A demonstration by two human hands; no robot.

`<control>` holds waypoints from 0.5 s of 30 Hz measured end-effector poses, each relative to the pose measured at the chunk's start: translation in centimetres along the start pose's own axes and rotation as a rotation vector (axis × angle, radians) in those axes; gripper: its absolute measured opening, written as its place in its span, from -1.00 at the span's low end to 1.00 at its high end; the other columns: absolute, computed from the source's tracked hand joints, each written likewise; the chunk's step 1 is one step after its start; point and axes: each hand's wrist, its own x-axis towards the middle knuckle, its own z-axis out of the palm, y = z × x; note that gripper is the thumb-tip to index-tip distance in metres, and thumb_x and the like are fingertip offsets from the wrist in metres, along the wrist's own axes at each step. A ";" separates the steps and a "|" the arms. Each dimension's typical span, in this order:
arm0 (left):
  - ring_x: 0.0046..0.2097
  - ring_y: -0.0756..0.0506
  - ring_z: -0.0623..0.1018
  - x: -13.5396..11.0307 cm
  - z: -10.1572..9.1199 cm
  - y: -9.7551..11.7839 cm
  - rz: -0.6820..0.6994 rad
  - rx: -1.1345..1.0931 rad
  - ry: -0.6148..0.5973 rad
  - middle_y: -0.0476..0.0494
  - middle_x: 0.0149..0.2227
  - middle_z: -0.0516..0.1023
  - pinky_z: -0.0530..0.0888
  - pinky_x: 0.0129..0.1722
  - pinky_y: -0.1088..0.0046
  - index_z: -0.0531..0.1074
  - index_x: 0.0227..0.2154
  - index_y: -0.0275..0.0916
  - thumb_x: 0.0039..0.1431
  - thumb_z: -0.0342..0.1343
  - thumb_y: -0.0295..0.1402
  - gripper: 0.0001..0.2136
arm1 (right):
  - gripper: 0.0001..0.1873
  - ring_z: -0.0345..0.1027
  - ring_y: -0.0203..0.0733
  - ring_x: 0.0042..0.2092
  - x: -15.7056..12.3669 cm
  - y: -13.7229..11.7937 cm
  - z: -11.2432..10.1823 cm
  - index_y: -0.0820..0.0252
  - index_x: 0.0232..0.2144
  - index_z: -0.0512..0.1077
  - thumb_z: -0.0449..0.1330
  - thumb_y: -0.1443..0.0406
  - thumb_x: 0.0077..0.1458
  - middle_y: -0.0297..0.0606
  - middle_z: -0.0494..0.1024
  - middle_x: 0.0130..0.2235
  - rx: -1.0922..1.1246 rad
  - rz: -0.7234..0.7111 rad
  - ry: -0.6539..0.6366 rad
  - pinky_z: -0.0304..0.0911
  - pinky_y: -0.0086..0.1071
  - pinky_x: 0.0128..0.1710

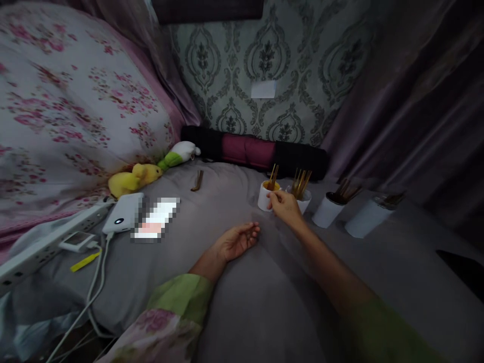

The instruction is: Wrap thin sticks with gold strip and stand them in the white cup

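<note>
My right hand [284, 205] is closed at the side of a white mug [264, 197] with a yellow inside, its fingertips against the mug and partly hiding it. Several thin golden-brown sticks [273, 176] stand up out of this mug. My left hand [241, 242] rests palm up on the grey sheet, fingers loosely curled and holding nothing. Just behind my right hand is a clear-rimmed cup [304, 202] with more sticks. Farther right come a white cylinder [327, 212] and a larger one [367, 220], both with dark sticks leaning out.
A small brown bent piece [197, 181] lies on the sheet [212, 212]. On the left are a power strip [49, 249], a white power bank [124, 214] with cables, and a blurred bright phone-like screen [157, 220]. Plush toys [136, 180] and a black-and-maroon roll [247, 151] line the back.
</note>
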 end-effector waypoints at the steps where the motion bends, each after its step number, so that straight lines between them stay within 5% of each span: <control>1: -0.49 0.09 0.42 0.0 0.0 0.0 0.000 -0.003 0.002 -0.16 -0.45 0.46 0.35 -0.51 0.63 0.40 -0.37 -0.44 0.10 -0.02 -0.55 -0.90 | -0.68 0.27 -0.33 -0.58 -0.4 0.2 0.4 0.24 -0.38 0.45 -0.05 0.22 0.03 -0.32 0.47 -0.59 -0.008 0.002 -0.005 0.13 -0.48 -0.53; 15: -0.48 0.10 0.42 -0.1 0.2 0.1 -0.009 0.000 0.040 -0.15 -0.45 0.46 0.35 -0.49 0.64 0.39 -0.38 -0.43 0.11 -0.02 -0.54 -0.90 | -0.59 0.29 -0.28 -0.48 -3.6 3.1 3.6 0.25 -0.56 0.44 -0.09 0.16 0.07 -0.27 0.47 -0.54 -0.141 0.103 0.039 0.04 -0.47 -0.49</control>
